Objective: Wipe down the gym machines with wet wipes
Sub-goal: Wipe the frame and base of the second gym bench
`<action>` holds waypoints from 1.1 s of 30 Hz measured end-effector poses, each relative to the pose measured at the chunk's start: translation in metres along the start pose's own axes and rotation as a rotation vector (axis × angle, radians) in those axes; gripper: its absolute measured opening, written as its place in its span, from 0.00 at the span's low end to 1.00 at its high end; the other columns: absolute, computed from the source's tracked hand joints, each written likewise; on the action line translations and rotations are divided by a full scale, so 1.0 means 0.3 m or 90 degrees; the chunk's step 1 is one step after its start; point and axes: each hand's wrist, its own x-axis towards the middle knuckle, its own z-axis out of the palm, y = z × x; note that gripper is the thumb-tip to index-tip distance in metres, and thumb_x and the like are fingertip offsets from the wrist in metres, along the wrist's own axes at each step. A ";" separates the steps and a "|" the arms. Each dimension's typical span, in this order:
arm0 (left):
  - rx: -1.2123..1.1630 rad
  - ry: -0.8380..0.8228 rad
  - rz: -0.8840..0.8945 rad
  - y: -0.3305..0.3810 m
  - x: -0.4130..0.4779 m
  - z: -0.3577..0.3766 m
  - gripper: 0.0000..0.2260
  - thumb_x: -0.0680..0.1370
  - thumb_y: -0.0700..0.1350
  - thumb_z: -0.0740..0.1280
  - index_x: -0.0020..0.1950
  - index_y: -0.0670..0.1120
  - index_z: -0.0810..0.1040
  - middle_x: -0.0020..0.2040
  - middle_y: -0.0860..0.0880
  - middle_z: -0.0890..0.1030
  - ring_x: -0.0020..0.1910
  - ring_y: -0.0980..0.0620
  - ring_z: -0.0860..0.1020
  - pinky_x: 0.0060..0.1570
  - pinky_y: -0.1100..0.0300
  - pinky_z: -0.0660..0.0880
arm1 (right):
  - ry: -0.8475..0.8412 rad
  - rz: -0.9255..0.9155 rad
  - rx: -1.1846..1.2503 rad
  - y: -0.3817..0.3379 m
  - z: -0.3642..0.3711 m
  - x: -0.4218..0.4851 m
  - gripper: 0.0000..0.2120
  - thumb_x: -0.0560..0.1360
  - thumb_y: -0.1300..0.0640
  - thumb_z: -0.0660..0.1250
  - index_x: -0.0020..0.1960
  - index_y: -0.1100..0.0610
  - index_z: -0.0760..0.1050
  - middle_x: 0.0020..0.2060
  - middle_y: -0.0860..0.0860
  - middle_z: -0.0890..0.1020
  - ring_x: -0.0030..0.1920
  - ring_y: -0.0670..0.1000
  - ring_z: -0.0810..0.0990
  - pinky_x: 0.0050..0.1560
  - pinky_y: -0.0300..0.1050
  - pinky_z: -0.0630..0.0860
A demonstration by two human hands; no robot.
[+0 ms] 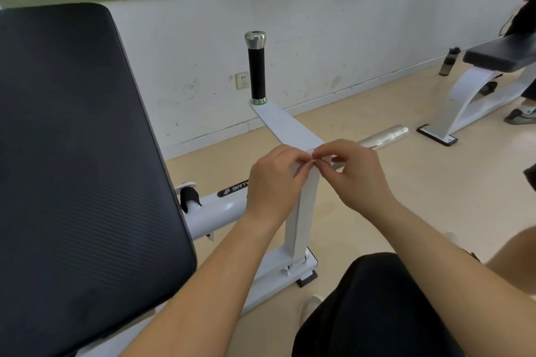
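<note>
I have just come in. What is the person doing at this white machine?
A person is beside a white gym machine with a black pad. The left hand and the right hand meet above the machine's white post, and both pinch a small white piece between their fingertips. It is probably a wet wipe, but it is too small to be sure. The black handle behind stands upright, and no hand touches it.

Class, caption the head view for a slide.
Left hand and right hand pinch a small white wipe above a white metal machine frame beside a black ribbed pad.
</note>
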 end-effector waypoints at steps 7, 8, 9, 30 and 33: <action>-0.156 0.096 -0.235 0.043 -0.130 0.044 0.08 0.75 0.38 0.74 0.44 0.52 0.80 0.43 0.57 0.81 0.45 0.58 0.79 0.48 0.58 0.79 | 0.085 0.225 0.164 -0.043 0.041 -0.109 0.08 0.74 0.63 0.71 0.42 0.50 0.82 0.37 0.40 0.84 0.40 0.41 0.83 0.39 0.31 0.73; -0.177 0.116 -0.263 0.040 -0.128 0.063 0.09 0.74 0.37 0.74 0.44 0.52 0.80 0.43 0.56 0.81 0.45 0.59 0.79 0.48 0.57 0.80 | 0.101 0.246 0.166 -0.034 0.050 -0.102 0.08 0.74 0.62 0.70 0.42 0.50 0.82 0.37 0.40 0.84 0.40 0.41 0.83 0.40 0.33 0.74; -0.195 0.137 -0.284 0.040 -0.123 0.080 0.09 0.74 0.37 0.74 0.43 0.51 0.80 0.44 0.54 0.81 0.45 0.59 0.79 0.48 0.58 0.80 | 0.124 0.269 0.172 -0.025 0.062 -0.094 0.08 0.73 0.62 0.70 0.42 0.50 0.81 0.38 0.41 0.84 0.39 0.42 0.83 0.41 0.36 0.75; -0.333 0.208 -0.337 -0.018 -0.101 0.160 0.07 0.76 0.42 0.75 0.47 0.55 0.83 0.48 0.51 0.85 0.49 0.57 0.83 0.50 0.67 0.77 | 0.313 0.343 0.315 0.037 0.247 -0.090 0.06 0.75 0.61 0.73 0.45 0.50 0.82 0.46 0.50 0.84 0.46 0.44 0.84 0.48 0.36 0.79; -0.303 0.216 -0.317 -0.027 -0.067 0.153 0.07 0.75 0.40 0.75 0.46 0.53 0.84 0.47 0.53 0.85 0.49 0.56 0.83 0.50 0.67 0.76 | 0.337 0.300 0.336 0.009 0.234 -0.065 0.07 0.75 0.63 0.73 0.44 0.51 0.81 0.47 0.53 0.83 0.47 0.47 0.83 0.45 0.31 0.77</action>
